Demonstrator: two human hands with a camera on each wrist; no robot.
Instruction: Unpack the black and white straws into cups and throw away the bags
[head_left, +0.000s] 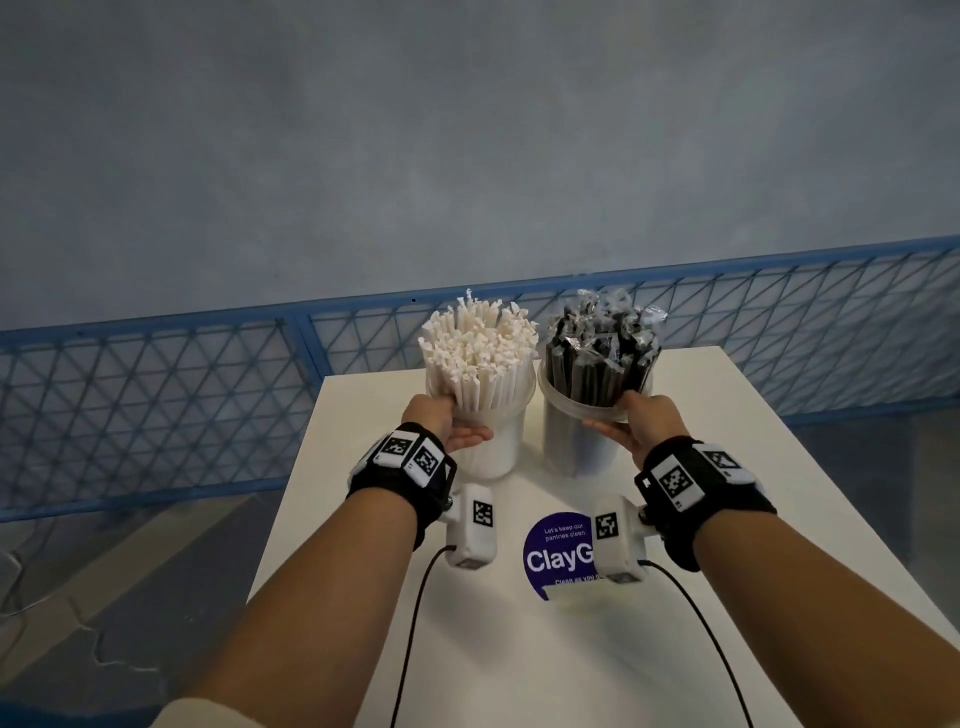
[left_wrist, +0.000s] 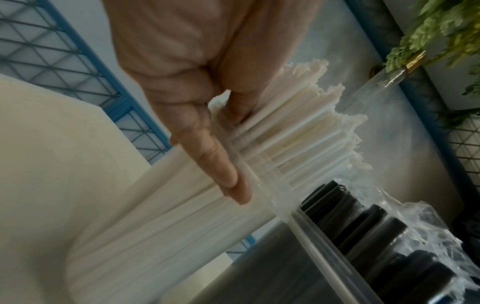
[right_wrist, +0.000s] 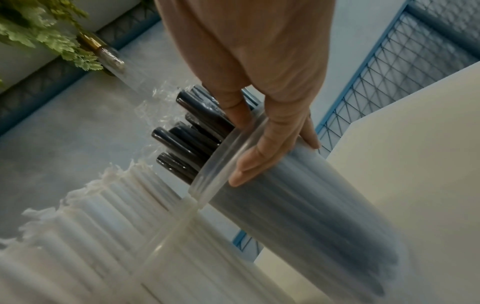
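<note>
Fingers (right_wrist: 259, 152) pinch rims of both cups (head_left: 571, 441).

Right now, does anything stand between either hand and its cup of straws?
Nothing visible does. The left hand pinches the white-straw cup at its rim, thumb on the straws, and the right hand pinches the black-straw cup the same way.

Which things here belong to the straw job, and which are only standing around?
For the job: white straws, black straws, white-straw cup, black-straw cup, left hand, right hand.
Just around: purple sticker, blue wire fence, plant in glass vase.
</note>
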